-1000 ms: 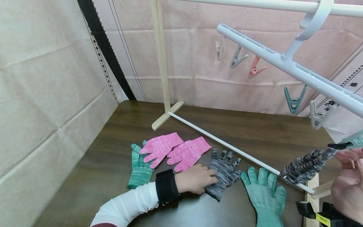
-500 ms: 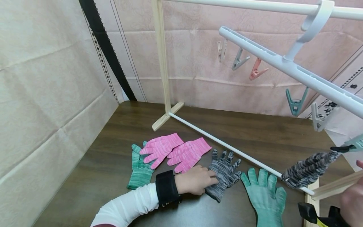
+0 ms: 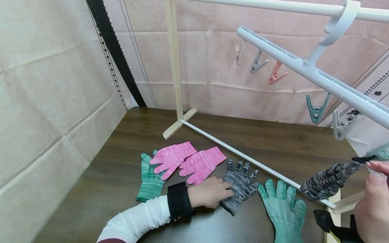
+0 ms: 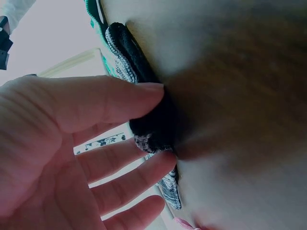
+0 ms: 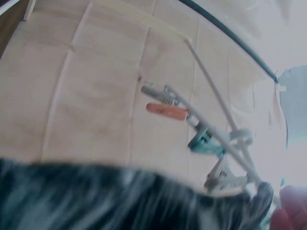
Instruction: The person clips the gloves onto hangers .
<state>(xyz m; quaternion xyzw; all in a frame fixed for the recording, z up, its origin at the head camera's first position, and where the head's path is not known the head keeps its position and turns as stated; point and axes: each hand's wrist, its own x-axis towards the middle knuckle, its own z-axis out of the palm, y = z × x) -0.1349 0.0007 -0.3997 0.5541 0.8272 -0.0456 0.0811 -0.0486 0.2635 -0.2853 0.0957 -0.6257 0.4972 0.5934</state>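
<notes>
In the head view my left hand (image 3: pixel 211 192) rests on a grey-and-black striped knit glove (image 3: pixel 240 185) lying on the table. The left wrist view has my thumb and fingers on either side of its black cuff (image 4: pixel 153 117), pinching it. A matching striped glove (image 3: pixel 329 180) hangs at the right, its black cuff at a pale teal clothespin (image 3: pixel 381 153) cut off by the frame edge. Beside that cuff is my right hand (image 3: pixel 372 206), partly out of view, thumb and forefinger apart. This glove (image 5: pixel 120 196) is blurred in the right wrist view.
Two pink gloves (image 3: pixel 202 164), a green striped glove (image 3: pixel 150 182) and a plain green glove (image 3: pixel 285 209) lie on the table (image 3: pixel 121 158). A pale blue hanger (image 3: pixel 297 64) with several clothespins (image 3: pixel 316 109) hangs from a rack's white bar (image 3: pixel 273 4). A lower rod (image 3: pixel 237 152) crosses the table.
My right hand moves away from the clothespin to the right, then comes back beside the hanging glove's cuff. My left hand stays on the striped glove.
</notes>
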